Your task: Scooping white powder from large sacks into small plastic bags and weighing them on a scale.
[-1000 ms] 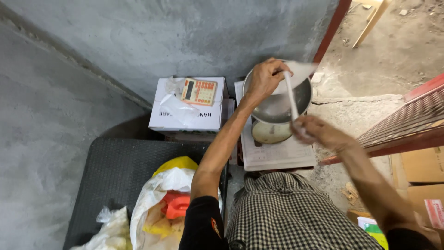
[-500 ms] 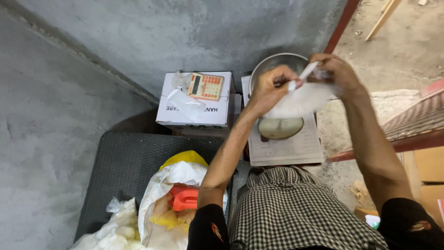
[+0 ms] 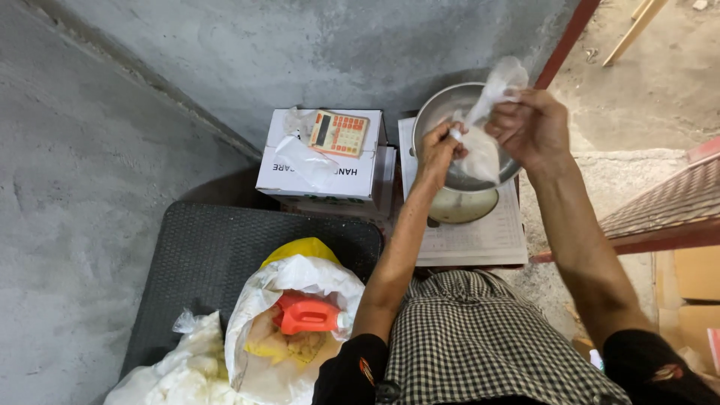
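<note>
Both my hands hold a small clear plastic bag (image 3: 484, 146) with white contents over a round metal bowl (image 3: 442, 109). My left hand (image 3: 437, 148) pinches the bag at its left side. My right hand (image 3: 531, 127) grips the bag's twisted top, which sticks up past my fingers. The bowl rests on a weighing scale (image 3: 469, 229) with a pale dial face showing under the bowl's rim.
A white cardboard box (image 3: 319, 165) with an orange-keyed calculator (image 3: 339, 133) on it stands left of the scale. A black mat (image 3: 225, 255) lies nearer me, holding an open white sack (image 3: 300, 281) with an orange scoop (image 3: 307, 315) inside. A grey concrete wall runs behind.
My hands have drawn closer together above the bowl. The bag, held spread flat before, now hangs bunched, with its top twisted in my right hand.
</note>
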